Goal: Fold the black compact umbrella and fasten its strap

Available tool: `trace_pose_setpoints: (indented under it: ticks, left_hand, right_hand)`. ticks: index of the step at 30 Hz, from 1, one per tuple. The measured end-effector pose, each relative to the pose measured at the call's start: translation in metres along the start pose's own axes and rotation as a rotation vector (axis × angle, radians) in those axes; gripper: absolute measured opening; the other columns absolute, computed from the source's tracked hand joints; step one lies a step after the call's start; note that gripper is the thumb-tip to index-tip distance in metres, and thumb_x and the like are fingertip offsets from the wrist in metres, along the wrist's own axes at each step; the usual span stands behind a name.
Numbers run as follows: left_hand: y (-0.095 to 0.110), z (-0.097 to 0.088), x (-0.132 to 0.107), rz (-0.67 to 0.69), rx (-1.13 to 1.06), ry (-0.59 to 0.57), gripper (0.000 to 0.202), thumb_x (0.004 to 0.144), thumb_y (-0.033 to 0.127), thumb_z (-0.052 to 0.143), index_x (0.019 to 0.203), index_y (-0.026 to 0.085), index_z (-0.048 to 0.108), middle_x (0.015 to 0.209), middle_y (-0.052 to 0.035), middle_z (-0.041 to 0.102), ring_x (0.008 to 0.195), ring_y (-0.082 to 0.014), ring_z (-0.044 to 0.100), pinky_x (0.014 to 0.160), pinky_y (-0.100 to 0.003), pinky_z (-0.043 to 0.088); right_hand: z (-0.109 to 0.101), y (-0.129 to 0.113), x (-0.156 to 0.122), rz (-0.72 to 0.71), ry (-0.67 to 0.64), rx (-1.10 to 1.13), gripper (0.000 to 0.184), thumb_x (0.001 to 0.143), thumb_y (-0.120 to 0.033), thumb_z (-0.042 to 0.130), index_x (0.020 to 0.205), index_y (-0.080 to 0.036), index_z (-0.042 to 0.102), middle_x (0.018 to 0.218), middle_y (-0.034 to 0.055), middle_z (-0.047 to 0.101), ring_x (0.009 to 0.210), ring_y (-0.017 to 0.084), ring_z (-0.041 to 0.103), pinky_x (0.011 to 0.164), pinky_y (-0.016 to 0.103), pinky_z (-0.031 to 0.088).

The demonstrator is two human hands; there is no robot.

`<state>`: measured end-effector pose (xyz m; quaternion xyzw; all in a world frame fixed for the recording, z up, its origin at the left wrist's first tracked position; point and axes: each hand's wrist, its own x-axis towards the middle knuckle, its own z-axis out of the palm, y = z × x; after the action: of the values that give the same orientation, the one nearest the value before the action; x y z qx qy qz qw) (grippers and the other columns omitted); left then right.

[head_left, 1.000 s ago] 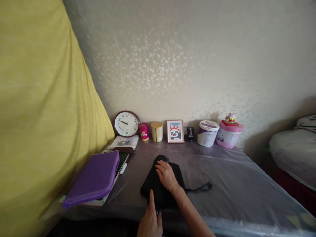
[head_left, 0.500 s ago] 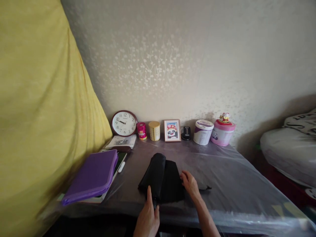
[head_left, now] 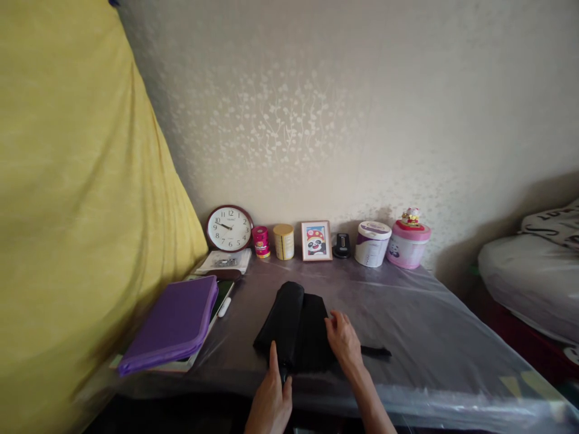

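Note:
A folded black umbrella lies on the plastic-covered table, its loose cloth spread to the right and a thin black strap trailing out further right. My left hand rests at the umbrella's near end, thumb up along it, fingers curled around the handle. My right hand lies on the right edge of the black cloth, fingers bent and pinching the fabric.
A purple zip case lies at the left on papers with a white pen. Along the wall stand a round clock, a red tin, a yellow tin, a framed picture, a white tub and a pink tub. A yellow curtain hangs left.
My right hand slid from the top middle of the umbrella down to its right edge and closed on the cloth. My left hand stayed at the handle end.

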<state>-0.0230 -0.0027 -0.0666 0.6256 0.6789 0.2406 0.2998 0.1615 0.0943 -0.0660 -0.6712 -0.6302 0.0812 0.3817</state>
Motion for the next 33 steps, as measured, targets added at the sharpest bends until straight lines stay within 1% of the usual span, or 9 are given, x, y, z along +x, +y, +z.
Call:
trace_pose_setpoints:
  ticks: [3,8,12,15,21,24,26,29,33]
  left_hand:
    - [-0.002,0.001,0.001,-0.008,0.006,-0.017,0.065,0.086,0.019,0.031,0.140,0.009,-0.004,0.137,-0.0118,0.039,0.118,-0.0133,0.046,0.094,-0.018,0.034]
    - [-0.007,0.004,0.004,0.020,-0.017,-0.024,0.066,0.086,0.019,0.030,0.140,0.006,-0.004,0.140,-0.0157,0.031,0.122,-0.0138,0.042,0.096,-0.019,0.033]
    - [-0.008,0.005,0.006,0.025,-0.044,-0.027,0.065,0.085,0.018,0.028,0.139,0.002,-0.006,0.138,-0.0180,0.035,0.119,-0.0155,0.045,0.095,-0.021,0.034]
    - [-0.011,0.006,0.008,0.006,-0.046,-0.031,0.066,0.085,0.019,0.028,0.139,0.001,-0.005,0.136,-0.0191,0.037,0.116,-0.0171,0.049,0.094,-0.023,0.035]
    - [-0.017,0.009,0.008,0.038,-0.053,-0.044,0.069,0.085,0.024,0.028,0.137,-0.002,-0.009,0.138,-0.0203,0.034,0.120,-0.0186,0.044,0.097,-0.024,0.033]
    - [-0.014,0.007,0.006,0.034,-0.090,-0.024,0.070,0.085,0.024,0.029,0.138,0.003,-0.013,0.138,-0.0196,0.034,0.117,-0.0194,0.048,0.093,-0.026,0.037]
    - [-0.012,0.005,0.006,0.046,-0.120,-0.032,0.070,0.084,0.022,0.030,0.139,0.007,-0.011,0.138,-0.0178,0.035,0.115,-0.0199,0.050,0.091,-0.027,0.038]
    - [-0.010,0.002,0.007,0.077,-0.155,-0.041,0.070,0.082,0.020,0.034,0.141,0.010,-0.003,0.137,-0.0151,0.038,0.118,-0.0206,0.047,0.095,-0.029,0.036]
    - [-0.011,0.001,0.008,0.122,-0.254,-0.060,0.071,0.080,0.017,0.038,0.141,0.009,0.001,0.136,-0.0149,0.040,0.121,-0.0198,0.044,0.100,-0.030,0.030]
  right_hand:
    - [0.003,-0.014,-0.001,-0.164,0.063,-0.009,0.029,0.085,-0.024,0.034,0.101,-0.017,0.056,0.095,0.0106,0.062,0.094,0.022,0.056,0.085,0.036,0.042]
    - [0.035,-0.041,-0.010,-0.341,-0.076,0.113,0.033,0.088,-0.020,0.031,0.111,-0.014,0.054,0.116,0.0111,0.057,0.109,0.019,0.051,0.095,0.036,0.040]
    - [0.059,-0.059,-0.015,-0.391,-0.099,0.050,0.037,0.088,-0.020,0.033,0.121,-0.012,0.048,0.129,0.0122,0.048,0.120,0.021,0.042,0.098,0.039,0.037]
    - [0.063,-0.069,-0.011,-0.451,-0.114,0.006,0.038,0.088,-0.019,0.034,0.123,-0.013,0.048,0.132,0.0113,0.046,0.123,0.021,0.038,0.099,0.039,0.035]
    - [0.055,-0.084,0.004,-0.608,-0.231,-0.010,0.031,0.089,-0.028,0.039,0.115,-0.021,0.055,0.124,0.0045,0.054,0.125,0.017,0.036,0.105,0.038,0.022]
    - [0.056,-0.089,0.011,-0.689,-0.338,-0.025,0.028,0.090,-0.029,0.037,0.100,-0.024,0.063,0.113,0.0019,0.062,0.123,0.015,0.037,0.106,0.038,0.017]
    - [0.059,-0.091,0.016,-0.738,-0.404,-0.068,0.029,0.090,-0.028,0.037,0.089,-0.024,0.066,0.102,0.0009,0.066,0.121,0.015,0.038,0.106,0.037,0.015]
    - [0.065,-0.094,0.023,-0.777,-0.463,-0.159,0.031,0.089,-0.029,0.038,0.081,-0.021,0.067,0.089,0.0028,0.069,0.115,0.015,0.044,0.105,0.035,0.015]
    - [0.076,-0.100,0.034,-0.769,-0.498,-0.251,0.030,0.085,-0.028,0.042,0.079,-0.016,0.068,0.086,0.0083,0.069,0.103,0.018,0.053,0.103,0.034,0.020]
